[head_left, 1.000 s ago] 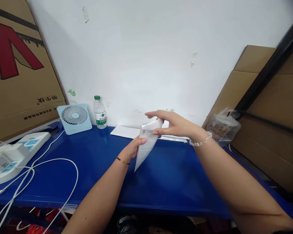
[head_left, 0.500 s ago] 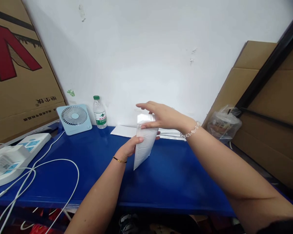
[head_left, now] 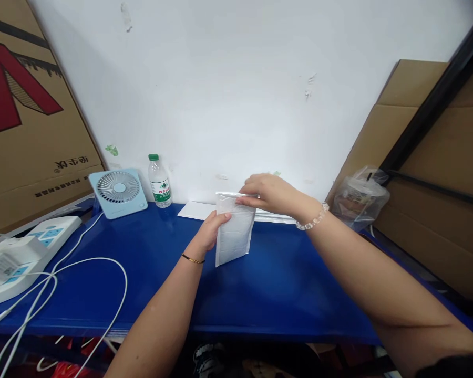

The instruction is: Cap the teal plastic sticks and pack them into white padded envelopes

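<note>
A white padded envelope (head_left: 235, 233) stands nearly upright above the blue table (head_left: 299, 283), its quilted face toward me. My left hand (head_left: 212, 230) grips its left edge, thumb on the near face and the other fingers hidden behind. At the top right edge, my right hand (head_left: 266, 195) pinches the envelope between thumb and fingers. Behind it, more flat white envelopes (head_left: 195, 210) lie on the table against the wall, partly covered by the held one and my right hand.
To the left are a light blue fan (head_left: 119, 191), a water bottle (head_left: 160, 181) with a green cap, and a white power strip (head_left: 43, 252) with loose cables. On the right, a plastic-wrapped container (head_left: 361, 197) sits by cardboard (head_left: 437, 210) and a black metal frame.
The envelope has turned so more of its broad face shows. My right hand has lowered slightly, its raised fingers closing onto the top edge. My left hand keeps its hold.
</note>
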Available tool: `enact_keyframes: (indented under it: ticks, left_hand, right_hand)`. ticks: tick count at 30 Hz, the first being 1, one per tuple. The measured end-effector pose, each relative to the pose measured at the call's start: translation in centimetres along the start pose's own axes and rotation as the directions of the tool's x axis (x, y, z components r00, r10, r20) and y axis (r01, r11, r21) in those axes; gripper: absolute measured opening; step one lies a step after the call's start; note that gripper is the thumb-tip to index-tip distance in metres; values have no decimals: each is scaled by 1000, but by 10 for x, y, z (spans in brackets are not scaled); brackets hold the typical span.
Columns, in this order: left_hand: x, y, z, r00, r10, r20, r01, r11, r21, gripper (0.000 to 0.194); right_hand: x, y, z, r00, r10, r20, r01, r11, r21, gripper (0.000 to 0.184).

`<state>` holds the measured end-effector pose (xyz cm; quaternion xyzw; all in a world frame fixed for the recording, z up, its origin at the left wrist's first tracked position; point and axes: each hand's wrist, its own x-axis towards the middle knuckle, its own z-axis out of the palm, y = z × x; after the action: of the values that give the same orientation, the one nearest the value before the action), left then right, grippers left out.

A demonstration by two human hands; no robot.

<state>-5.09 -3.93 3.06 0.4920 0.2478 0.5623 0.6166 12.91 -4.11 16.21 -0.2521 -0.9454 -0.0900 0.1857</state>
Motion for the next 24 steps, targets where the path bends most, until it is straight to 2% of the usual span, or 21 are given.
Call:
enact_keyframes:
  ticks: [1,3,4,5,7,9,11,12,13,15,17,18,19,20,21,22,23,24]
  left_hand:
    - [0,0,0,1000,-19,10,19,1000,15,41]
    - [2,1,0,998,-55,26,53,995,80,44]
    - [4,1,-2,999,-53,12,52,992,113,46]
    - [7,0,-4,999,-28,-35,33,990,137,46]
    - [14,-2,-13,972,74,-222,-41,988,150,42]
    - [23,-4,-26,879,138,-456,-92,988,121,34]
    - [29,-7,-37,785,101,-611,-90,995,49,29]
    - [31,-8,-41,753,51,-655,-76,997,-9,25]
    - [33,-9,-44,729,-9,-685,-59,995,-76,22]
    - [34,-10,-45,696,-126,-707,-24,980,-199,14]
    - [34,-12,-44,665,-214,-716,9,960,-279,10]
    - [35,-13,-44,648,-242,-722,22,954,-300,10]
    - [35,-15,-43,630,-265,-731,34,949,-314,10]
    - [35,-17,-43,607,-289,-740,47,943,-329,11]
    - [36,-19,-43,584,-312,-750,60,937,-343,13]
    - [36,-21,-43,563,-331,-757,72,932,-354,15]
    - [36,-24,-43,547,-345,-763,82,929,-361,17]
    - [36,-26,-43,536,-353,-767,88,927,-365,18]
  right_hand:
    - [0,2,-1,999,35,7,-36,999,28,42]
    - [-1,12,-2,984,168,-63,-163,983,83,43]
    - [-4,22,-2,958,259,-124,-246,963,106,44]
    - [-8,34,-1,913,358,-196,-336,932,138,44]
    - [-20,65,5,783,554,-283,-508,832,223,43]
    - [-38,98,18,607,740,-287,-643,671,370,39]
    - [-59,126,37,411,881,-235,-778,473,414,37]
    - [-70,137,46,337,919,-207,-849,391,356,36]
    - [-80,144,56,304,931,-200,-879,355,317,34]
    - [-96,153,70,280,942,-187,-912,321,253,28]
    - [-104,153,79,271,934,-235,-933,314,173,28]
    - [-103,151,82,283,913,-293,-937,328,116,32]
    - [-100,146,85,315,879,-358,-932,357,58,37]
    - [-94,140,89,371,830,-416,-913,408,-2,41]
    - [-86,132,94,451,776,-440,-874,484,-43,44]
    - [-76,121,102,547,727,-415,-812,581,-51,44]
    - [-65,109,112,669,664,-334,-712,702,-32,44]
    - [-53,95,124,801,565,-198,-575,818,10,45]
